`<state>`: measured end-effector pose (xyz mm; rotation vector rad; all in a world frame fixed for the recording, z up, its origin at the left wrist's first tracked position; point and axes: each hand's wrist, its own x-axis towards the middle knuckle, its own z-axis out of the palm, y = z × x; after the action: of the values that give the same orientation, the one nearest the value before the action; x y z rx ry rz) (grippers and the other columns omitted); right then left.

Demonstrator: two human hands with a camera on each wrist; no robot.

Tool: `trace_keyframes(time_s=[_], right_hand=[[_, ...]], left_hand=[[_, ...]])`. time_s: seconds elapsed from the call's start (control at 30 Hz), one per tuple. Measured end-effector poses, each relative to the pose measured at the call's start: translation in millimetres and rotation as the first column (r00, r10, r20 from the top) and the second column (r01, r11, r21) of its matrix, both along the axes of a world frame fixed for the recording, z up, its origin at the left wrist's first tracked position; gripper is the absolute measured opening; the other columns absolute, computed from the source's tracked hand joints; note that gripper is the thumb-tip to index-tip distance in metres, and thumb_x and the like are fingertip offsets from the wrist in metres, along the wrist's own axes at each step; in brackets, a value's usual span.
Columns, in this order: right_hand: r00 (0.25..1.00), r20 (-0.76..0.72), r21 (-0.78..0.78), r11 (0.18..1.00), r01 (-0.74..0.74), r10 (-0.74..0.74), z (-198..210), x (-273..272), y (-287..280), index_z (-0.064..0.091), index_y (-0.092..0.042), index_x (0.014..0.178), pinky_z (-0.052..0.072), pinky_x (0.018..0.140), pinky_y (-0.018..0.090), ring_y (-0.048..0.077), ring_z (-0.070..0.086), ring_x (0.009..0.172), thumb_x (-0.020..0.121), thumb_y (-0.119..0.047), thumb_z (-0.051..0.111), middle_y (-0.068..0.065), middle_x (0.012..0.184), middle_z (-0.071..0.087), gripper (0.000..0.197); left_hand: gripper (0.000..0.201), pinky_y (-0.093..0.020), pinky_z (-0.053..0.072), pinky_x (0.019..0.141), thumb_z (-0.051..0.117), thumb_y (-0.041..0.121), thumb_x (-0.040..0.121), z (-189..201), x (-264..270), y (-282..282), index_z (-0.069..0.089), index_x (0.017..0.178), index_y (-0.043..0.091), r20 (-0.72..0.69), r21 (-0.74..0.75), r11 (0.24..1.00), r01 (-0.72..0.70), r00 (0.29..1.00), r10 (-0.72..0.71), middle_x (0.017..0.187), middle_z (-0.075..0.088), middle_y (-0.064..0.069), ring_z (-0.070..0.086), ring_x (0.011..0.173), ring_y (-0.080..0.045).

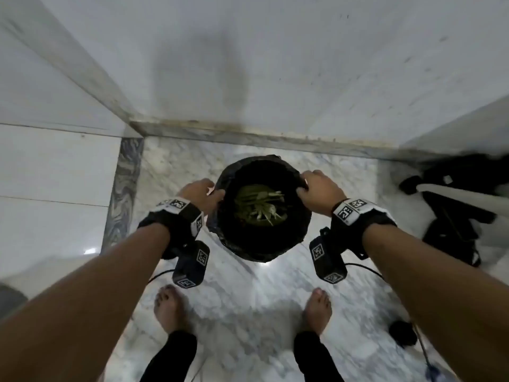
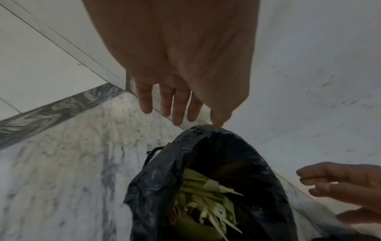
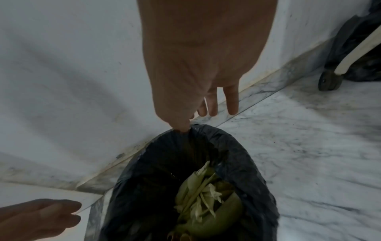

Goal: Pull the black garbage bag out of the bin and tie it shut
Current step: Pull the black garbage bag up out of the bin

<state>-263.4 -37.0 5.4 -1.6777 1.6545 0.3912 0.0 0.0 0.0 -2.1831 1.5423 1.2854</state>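
Black garbage bag (image 1: 256, 244) lining bin, rim folded over, standing on marble floor (image 1: 344, 285) near wall skirting (image 1: 248, 133). Left hand (image 1: 199, 193) at left rim: thumb on the film, fingers (image 2: 177, 104) straight, spread, unclamped. Right hand (image 1: 321, 190) at right rim: thumb and forefinger meeting at the edge, other fingers (image 3: 231, 99) extended. Green scraps (image 1: 260, 205) inside. Open floor near side; dark wheeled frame (image 1: 454, 205) far right.
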Motion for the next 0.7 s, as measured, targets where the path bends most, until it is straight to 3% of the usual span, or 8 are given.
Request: trace_keyframes(time_s=[0.17, 0.3, 0.4, 0.47, 0.57, 0.63, 0.67, 0.7], right_hand=[[0.972, 0.028, 0.051, 0.971, 0.234, -0.235, -60.0, 2.9, -35.2, 0.045, -0.005, 0.133, 0.036, 0.102, 0.038, 0.036, 0.046, 0.128, 0.098, -0.042, 0.033, 0.020, 0.142, 0.046, 0.052], [0.940, 0.072, 0.136, 0.937, 0.323, -0.334, -97.9, 10.2, -55.4, 0.043, -0.001, 0.138, 0.028, 0.107, 0.031, 0.030, 0.039, 0.136, 0.100, -0.045, 0.021, 0.018, 0.149, 0.041, 0.062], [0.904, 0.102, 0.160, 0.904, 0.396, -0.414, -122.4, 18.2, -69.7, 0.044, -0.001, 0.138, 0.029, 0.108, 0.030, 0.029, 0.040, 0.136, 0.100, -0.045, 0.027, 0.017, 0.149, 0.041, 0.061], [0.892, 0.156, 0.175, 0.900, 0.398, -0.425, -128.7, 22.2, -77.4, 0.049, -0.002, 0.134, 0.039, 0.102, 0.031, 0.030, 0.047, 0.130, 0.098, -0.036, 0.037, 0.018, 0.142, 0.049, 0.051], [0.891, 0.189, 0.178, 0.907, 0.382, -0.413, -120.7, 25.5, -87.1, 0.061, -0.008, 0.118, 0.049, 0.075, 0.029, 0.028, 0.059, 0.104, 0.097, -0.028, 0.044, 0.009, 0.116, 0.062, 0.033], [0.934, 0.144, 0.133, 0.941, 0.310, -0.327, -116.2, 27.0, -92.4, 0.059, -0.012, 0.111, 0.045, 0.071, 0.032, 0.031, 0.060, 0.098, 0.100, -0.019, 0.038, 0.017, 0.110, 0.063, 0.025], [0.953, 0.143, 0.092, 0.963, 0.254, -0.265, -116.0, 28.2, -92.7, 0.059, -0.010, 0.101, 0.042, 0.069, 0.034, 0.033, 0.061, 0.095, 0.100, -0.014, 0.037, 0.022, 0.103, 0.064, 0.023], [0.950, 0.181, 0.051, 0.967, 0.250, -0.255, -115.7, 30.7, -92.2, 0.056, -0.008, 0.085, 0.038, 0.064, 0.033, 0.033, 0.059, 0.087, 0.099, -0.011, 0.039, 0.024, 0.090, 0.063, 0.023]], left_hand=[[0.073, -0.037, 0.039, 0.093, 0.032, 0.068, 0.082, -62.7, -3.1, -33.7, 0.050, 0.129, 0.015, -0.104, -0.021, 0.978, -0.208, 0.973, 0.205, 0.135, 0.055, -0.014, 0.052, 0.121, -0.034], [0.068, -0.041, 0.025, 0.114, 0.022, 0.059, 0.091, -101.9, -10.3, -52.1, 0.035, 0.143, 0.018, -0.221, 0.080, 0.957, -0.280, 0.931, 0.291, 0.152, 0.034, -0.018, 0.034, 0.138, -0.033], [0.082, -0.045, 0.029, 0.113, 0.024, 0.071, 0.081, -125.3, -12.3, -57.9, 0.044, 0.139, 0.017, -0.245, 0.168, 0.904, -0.393, 0.872, 0.425, 0.147, 0.043, -0.019, 0.044, 0.132, -0.034], [0.063, -0.041, 0.032, 0.110, 0.027, 0.052, 0.094, -133.5, -13.3, -57.5, 0.042, 0.139, 0.011, -0.226, 0.138, 0.932, -0.336, 0.905, 0.360, 0.145, 0.043, -0.022, 0.043, 0.131, -0.038], [0.052, -0.038, 0.033, 0.101, 0.036, 0.024, 0.098, -138.0, -10.2, -56.9, 0.025, 0.146, 0.006, -0.146, 0.090, 0.966, -0.242, 0.956, 0.253, 0.145, 0.041, -0.026, 0.043, 0.130, -0.041], [0.048, -0.038, 0.037, 0.091, 0.042, 0.021, 0.096, -136.6, -5.7, -57.1, 0.036, 0.141, 0.007, -0.085, 0.004, 0.991, -0.132, 0.988, 0.132, 0.128, 0.056, -0.028, 0.054, 0.114, -0.041], [0.035, -0.037, 0.039, 0.083, 0.047, 0.025, 0.094, -133.8, -3.0, -58.6, 0.055, 0.122, 0.005, -0.086, -0.014, 0.988, -0.153, 0.985, 0.151, 0.104, 0.064, -0.027, 0.060, 0.096, -0.038], [0.029, -0.034, 0.039, 0.074, 0.051, 0.030, 0.091, -129.1, -0.4, -59.2, 0.064, 0.089, 0.004, -0.125, -0.048, 0.979, -0.200, 0.973, 0.193, 0.078, 0.062, -0.020, 0.059, 0.075, -0.032]])
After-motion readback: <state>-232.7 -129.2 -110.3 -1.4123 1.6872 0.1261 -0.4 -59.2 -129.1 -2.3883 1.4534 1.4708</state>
